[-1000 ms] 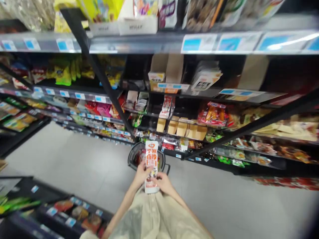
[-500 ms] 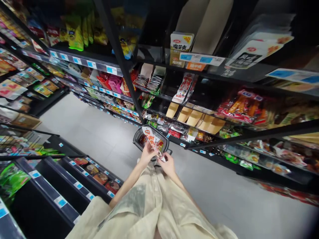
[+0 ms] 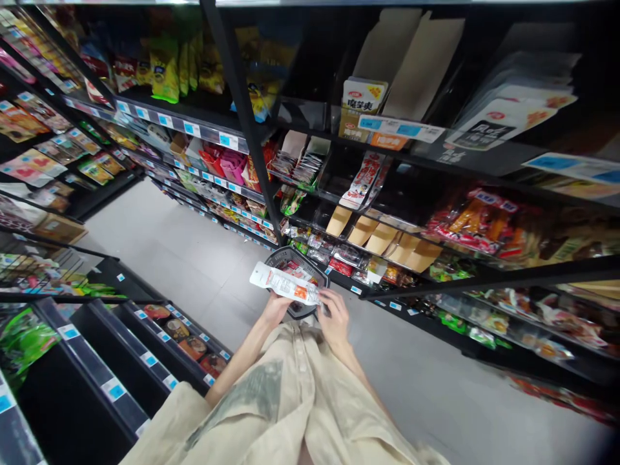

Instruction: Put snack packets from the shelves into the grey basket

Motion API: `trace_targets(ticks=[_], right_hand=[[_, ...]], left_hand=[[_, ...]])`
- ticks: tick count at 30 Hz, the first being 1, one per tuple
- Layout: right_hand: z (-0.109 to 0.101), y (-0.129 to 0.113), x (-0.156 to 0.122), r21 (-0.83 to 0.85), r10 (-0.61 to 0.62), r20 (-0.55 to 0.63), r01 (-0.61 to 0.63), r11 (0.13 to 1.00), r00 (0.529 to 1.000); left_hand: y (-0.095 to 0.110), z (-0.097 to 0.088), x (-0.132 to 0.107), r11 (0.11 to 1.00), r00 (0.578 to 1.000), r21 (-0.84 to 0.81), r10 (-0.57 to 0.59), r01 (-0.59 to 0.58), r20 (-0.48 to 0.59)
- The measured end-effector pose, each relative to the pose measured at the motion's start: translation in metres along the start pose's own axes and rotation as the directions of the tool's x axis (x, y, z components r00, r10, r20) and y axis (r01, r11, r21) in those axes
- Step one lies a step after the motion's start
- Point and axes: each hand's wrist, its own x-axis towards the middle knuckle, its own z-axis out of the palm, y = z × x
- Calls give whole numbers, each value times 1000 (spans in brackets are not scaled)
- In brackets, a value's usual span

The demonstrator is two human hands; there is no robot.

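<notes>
A long white snack packet (image 3: 283, 284) with small print and an orange patch lies across both my hands, in front of my body. My left hand (image 3: 277, 309) grips its lower edge near the middle, the fingers partly hidden behind it. At the packet's right end, my right hand (image 3: 334, 315) has its fingers closed on the edge. Just beyond and below is a dark grey shopping basket (image 3: 323, 279), holding colourful packets that the held one partly covers.
Dark shelves of packaged snacks line the right side, with brown cardboard boxes (image 3: 380, 239) and a red-and-white packet (image 3: 362, 181) on them. A black shelf post (image 3: 242, 103) rises behind the basket. Tiered shelves (image 3: 104, 365) stand at my left, with grey floor (image 3: 194, 252) between.
The packet has turned from pointing away, orange-and-white side showing, to lying nearly crosswise with its printed white side up. My hands have shifted with it, and the view has tilted slightly.
</notes>
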Motion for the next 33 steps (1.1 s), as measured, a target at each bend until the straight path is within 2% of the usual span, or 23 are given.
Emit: trace_targets(ticks=[3, 6, 10, 13, 18, 21, 24, 26, 29, 31, 33], right_hand=[[4, -4, 5, 101, 133, 119, -146, 984, 984], [5, -6, 6, 111, 244, 179, -266, 957, 953], [3, -8, 16, 185, 375, 185, -406, 895, 909], [-2, -10, 43, 296, 421, 122, -438, 849, 899], [-19, -9, 128, 434, 386, -62, -323, 841, 921], [-26, -6, 190, 506, 332, -140, -221, 834, 933], [-24, -1, 251, 607, 307, -163, -150, 781, 938], [-20, 2, 290, 669, 345, -141, -167, 724, 928], [-12, 2, 345, 694, 469, -85, -286, 661, 879], [-6, -1, 376, 676, 519, -72, -341, 654, 852], [0, -4, 399, 655, 530, -66, -364, 662, 846]], left_hand=[[-5, -8, 5, 996, 993, 52, 77, -73, -93], [-7, -15, 9, 993, 993, 72, 95, -90, -74], [-8, -18, 9, 999, 1000, 53, 8, -8, 5], [-14, -14, 7, 997, 999, 63, -46, 45, 17], [-33, -14, -8, 978, 990, 157, -138, 137, -6], [-43, -24, -20, 968, 986, 185, -168, 169, -21], [-49, -39, -28, 961, 985, 216, -162, 172, -61], [-50, -51, -32, 955, 984, 247, -146, 167, -100], [-51, -68, -37, 934, 978, 308, -136, 179, -156], [-52, -77, -40, 914, 974, 355, -138, 195, -180], [-53, -84, -44, 891, 975, 411, -130, 194, -178]])
